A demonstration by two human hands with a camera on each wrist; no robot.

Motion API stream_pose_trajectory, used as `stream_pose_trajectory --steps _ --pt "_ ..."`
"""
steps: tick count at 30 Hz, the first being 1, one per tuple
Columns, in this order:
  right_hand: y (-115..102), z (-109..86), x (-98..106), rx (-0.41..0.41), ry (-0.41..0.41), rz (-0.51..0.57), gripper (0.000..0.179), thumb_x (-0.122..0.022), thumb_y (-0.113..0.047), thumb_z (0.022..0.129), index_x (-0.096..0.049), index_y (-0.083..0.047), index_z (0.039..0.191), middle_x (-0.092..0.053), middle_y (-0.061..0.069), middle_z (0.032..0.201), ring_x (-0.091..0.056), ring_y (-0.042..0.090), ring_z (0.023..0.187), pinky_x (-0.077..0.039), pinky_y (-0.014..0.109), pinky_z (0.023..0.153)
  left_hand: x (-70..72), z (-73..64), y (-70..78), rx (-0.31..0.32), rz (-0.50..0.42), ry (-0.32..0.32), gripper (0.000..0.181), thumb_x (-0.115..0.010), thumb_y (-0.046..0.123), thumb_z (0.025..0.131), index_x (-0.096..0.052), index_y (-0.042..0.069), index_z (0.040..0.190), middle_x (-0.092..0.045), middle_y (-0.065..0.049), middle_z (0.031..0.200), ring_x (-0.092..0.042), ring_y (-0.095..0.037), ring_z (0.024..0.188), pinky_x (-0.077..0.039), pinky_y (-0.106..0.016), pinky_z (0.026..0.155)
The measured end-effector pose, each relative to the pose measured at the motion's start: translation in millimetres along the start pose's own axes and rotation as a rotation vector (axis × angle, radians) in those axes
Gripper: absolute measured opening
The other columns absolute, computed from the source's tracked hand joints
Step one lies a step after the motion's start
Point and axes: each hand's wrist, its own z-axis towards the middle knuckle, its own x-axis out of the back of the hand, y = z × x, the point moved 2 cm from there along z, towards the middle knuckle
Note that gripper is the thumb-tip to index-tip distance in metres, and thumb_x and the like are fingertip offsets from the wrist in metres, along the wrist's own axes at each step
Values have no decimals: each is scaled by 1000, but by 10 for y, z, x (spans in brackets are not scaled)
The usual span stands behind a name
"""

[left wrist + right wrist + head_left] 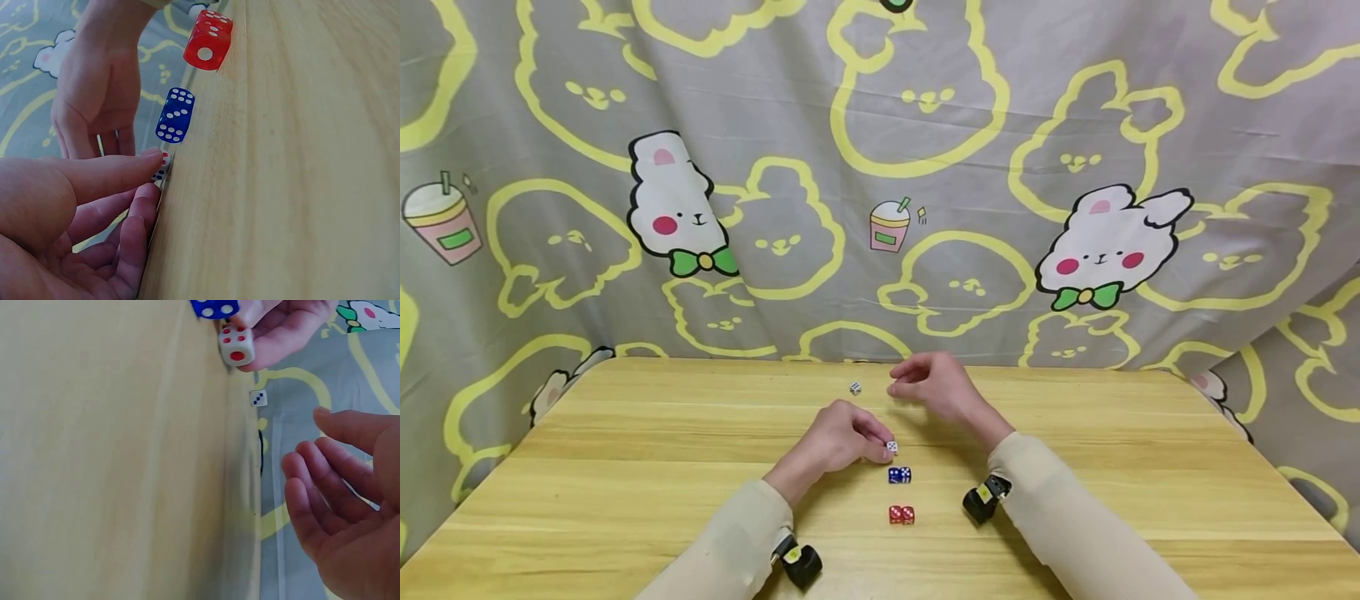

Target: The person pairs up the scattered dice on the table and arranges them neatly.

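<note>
My left hand [842,437] pinches a white die [892,447] between thumb and fingers at the tabletop, just behind a pair of blue dice [899,475]. In the right wrist view this white die [237,347] shows red pips. Nearer to me, two red dice [902,515] sit side by side. My right hand [936,387] hovers over the back of the table with fingers loosely bent and nothing in them. Left of it, a second white die [855,388] lies alone; the right wrist view shows its dark pips [259,398].
The wooden table [625,467] ends at a grey patterned curtain [805,125] behind it and at both sides. A small black camera [801,564] is strapped to the left wrist, another black camera [981,502] to the right.
</note>
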Motion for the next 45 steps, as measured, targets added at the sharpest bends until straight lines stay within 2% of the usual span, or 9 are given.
stream_pose_trajectory --steps 5,13,20,30,37,45 --pt "20 73 -55 36 9 9 27 -85 -19 91 -80 -6 114 -81 2 97 -72 12 88 -56 28 83 3 6 -3 -6 6 2 11 -92 14 82 -84 13 90 -80 2 81 -68 -10 80 -51 -24 76" --pt "24 163 -116 32 4 -21 24 -85 -20 91 -81 -8 111 -80 1 95 -69 12 87 -53 26 77 8 -16 15 -8 10 6 12 -93 14 82 -84 13 90 -81 1 82 -68 -9 80 -51 -24 76" --pt "-21 237 -150 33 -2 -95 19 -85 -22 91 -81 -10 106 -78 0 94 -66 14 85 -51 25 71 -3 -9 17 -16 -1 -3 11 -92 14 82 -84 12 89 -81 0 81 -69 -8 78 -51 -23 75" --pt "-89 342 -281 75 -74 -223 16 -87 -24 89 -82 -12 100 -80 -1 89 -66 8 74 -54 21 65 6 -1 10 -14 -7 0 11 -92 13 81 -84 11 88 -81 0 80 -69 -8 78 -51 -23 74" --pt "-134 393 -346 74 -111 -266 16 -88 -25 88 -83 -14 97 -81 -3 88 -67 8 75 -56 22 69 8 16 -3 -41 -1 -2 11 -92 12 81 -84 11 88 -81 0 81 -69 -6 76 -52 -23 74" --pt "-204 421 -413 78 -112 -297 12 -90 -24 85 -83 -16 91 -81 -5 86 -66 8 80 -54 22 75 16 22 -11 -49 -15 -4 12 -92 10 80 -84 10 88 -81 -1 80 -69 -6 75 -53 -23 72"
